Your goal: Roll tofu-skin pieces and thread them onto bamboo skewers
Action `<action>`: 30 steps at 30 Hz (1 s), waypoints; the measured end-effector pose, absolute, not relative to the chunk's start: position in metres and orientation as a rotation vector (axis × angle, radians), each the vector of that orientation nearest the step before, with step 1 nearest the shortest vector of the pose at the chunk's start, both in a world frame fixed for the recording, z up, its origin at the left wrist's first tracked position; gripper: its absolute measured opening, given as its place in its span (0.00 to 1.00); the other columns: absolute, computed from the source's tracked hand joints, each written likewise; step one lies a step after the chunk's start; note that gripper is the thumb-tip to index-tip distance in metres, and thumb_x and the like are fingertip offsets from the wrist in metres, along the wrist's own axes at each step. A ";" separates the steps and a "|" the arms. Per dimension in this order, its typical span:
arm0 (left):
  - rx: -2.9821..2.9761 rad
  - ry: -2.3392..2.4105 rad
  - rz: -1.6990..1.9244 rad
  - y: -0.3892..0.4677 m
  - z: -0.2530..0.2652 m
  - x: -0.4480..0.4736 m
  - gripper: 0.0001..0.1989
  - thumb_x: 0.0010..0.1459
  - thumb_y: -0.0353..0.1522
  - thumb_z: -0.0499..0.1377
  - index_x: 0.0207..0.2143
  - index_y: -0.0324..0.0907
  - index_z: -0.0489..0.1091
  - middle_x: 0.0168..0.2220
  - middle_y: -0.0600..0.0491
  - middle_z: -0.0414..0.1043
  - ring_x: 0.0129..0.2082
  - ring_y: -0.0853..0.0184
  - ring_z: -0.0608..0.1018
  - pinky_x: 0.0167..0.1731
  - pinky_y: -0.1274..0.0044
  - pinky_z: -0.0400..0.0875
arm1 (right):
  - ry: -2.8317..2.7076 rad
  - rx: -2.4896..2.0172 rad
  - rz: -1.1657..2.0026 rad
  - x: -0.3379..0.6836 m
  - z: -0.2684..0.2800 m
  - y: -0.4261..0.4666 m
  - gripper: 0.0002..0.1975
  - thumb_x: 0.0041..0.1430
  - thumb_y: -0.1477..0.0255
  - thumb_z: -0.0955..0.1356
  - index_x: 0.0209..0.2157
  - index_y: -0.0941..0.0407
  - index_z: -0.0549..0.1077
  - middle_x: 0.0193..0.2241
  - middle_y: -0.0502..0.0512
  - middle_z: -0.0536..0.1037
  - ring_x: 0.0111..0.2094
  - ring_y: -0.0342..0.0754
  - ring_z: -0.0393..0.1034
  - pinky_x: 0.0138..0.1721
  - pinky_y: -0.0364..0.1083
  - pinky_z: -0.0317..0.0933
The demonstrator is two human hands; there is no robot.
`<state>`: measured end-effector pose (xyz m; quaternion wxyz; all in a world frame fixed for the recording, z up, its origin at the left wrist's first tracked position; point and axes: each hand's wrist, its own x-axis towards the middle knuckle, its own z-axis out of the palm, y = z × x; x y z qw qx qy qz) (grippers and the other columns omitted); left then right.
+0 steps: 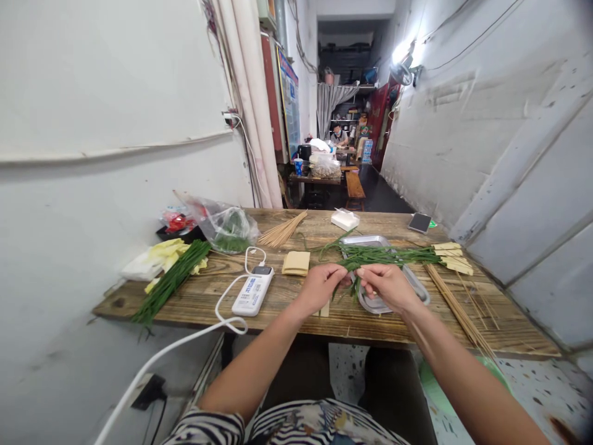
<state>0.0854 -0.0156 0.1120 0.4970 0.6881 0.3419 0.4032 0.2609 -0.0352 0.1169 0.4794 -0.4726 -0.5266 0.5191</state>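
Observation:
My left hand point(320, 287) is closed in a pinch on green garlic chives point(348, 264) over the near-left side of the metal tray point(419, 290). Just to its right, my right hand point(385, 285) pinches the same strands with its fingertips. More chives lie across the tray, running right to pale yellow sheet rolls point(450, 254), with skewer ends about them. Left of my hands sits a stack of square yellow sheets point(295, 263). Another pale yellow piece point(323, 309) lies partly hidden beneath my left hand.
Bamboo skewers lie at the back point(283, 230) and in a right-hand bundle point(456, 306). A white power bank point(252, 293) with a cable, a chive bunch point(173, 281) and a plastic bag point(227, 225) are left. A phone point(419, 222) lies back right. Another person point(340, 137) sits far off.

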 end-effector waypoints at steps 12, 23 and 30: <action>1.856 1.055 1.138 -0.025 0.094 0.110 0.19 0.63 0.38 0.45 0.23 0.40 0.64 0.22 0.55 0.65 0.26 0.70 0.66 0.29 0.80 0.57 | -1.046 -1.010 1.030 0.235 0.082 -0.030 0.16 0.50 0.58 0.69 0.29 0.58 0.73 0.20 0.49 0.71 0.19 0.41 0.62 0.24 0.44 0.63; 1.595 0.842 0.562 -0.008 0.095 0.075 0.21 0.54 0.47 0.54 0.20 0.42 0.56 0.18 0.61 0.52 0.18 0.76 0.54 0.20 0.81 0.48 | -2.572 -1.075 -0.578 0.248 0.106 -0.048 0.15 0.62 0.79 0.59 0.47 0.64 0.71 0.32 0.61 0.75 0.37 0.51 0.65 0.46 0.53 0.56; 1.547 0.700 0.349 -0.011 0.101 0.051 0.23 0.51 0.51 0.57 0.24 0.40 0.59 0.22 0.60 0.55 0.20 0.78 0.56 0.21 0.83 0.54 | -2.688 -1.132 -0.447 0.252 0.110 -0.049 0.11 0.61 0.80 0.60 0.30 0.59 0.71 0.26 0.55 0.72 0.29 0.47 0.60 0.36 0.47 0.50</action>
